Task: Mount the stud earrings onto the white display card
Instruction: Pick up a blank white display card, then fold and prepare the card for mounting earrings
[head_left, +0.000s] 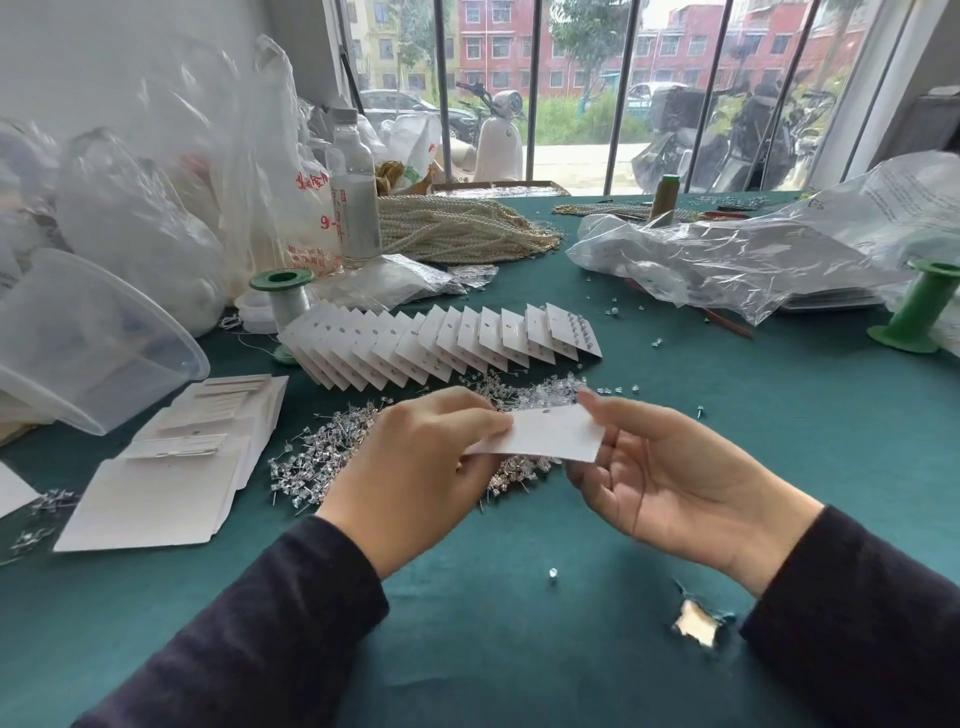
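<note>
Left hand (421, 462) is pinching the left edge of a small white rectangular paper display card (543, 434), fingers curled over it. Right hand (670, 467) is gripping the card's right edge, thumb on top, fingers underneath, palm turned up. The card is being held flat in the air between both hands, just above a loose pile of tiny silver metal stud earrings (322, 452) with clear stones, which is lying spread on the dark green felt-like tablecloth (467, 649). Dark long sleeves are covering both forearms. Behind the pile, a fanned row of overlapping white cards (441, 338) is lying on the cloth, the right-most one showing studs. At left, a stack of blank white cards (171, 467) is lying beside a clear plastic bowl (88, 338). Further back, bundled cream pearl strands (462, 228) are lying next to a clear plastic bottle (353, 197). A crinkled clear plastic bag (727, 260) and a green plastic spool (919, 306) are sitting at right. A ragged tear (696, 621) is showing in the cloth near the right sleeve.
</note>
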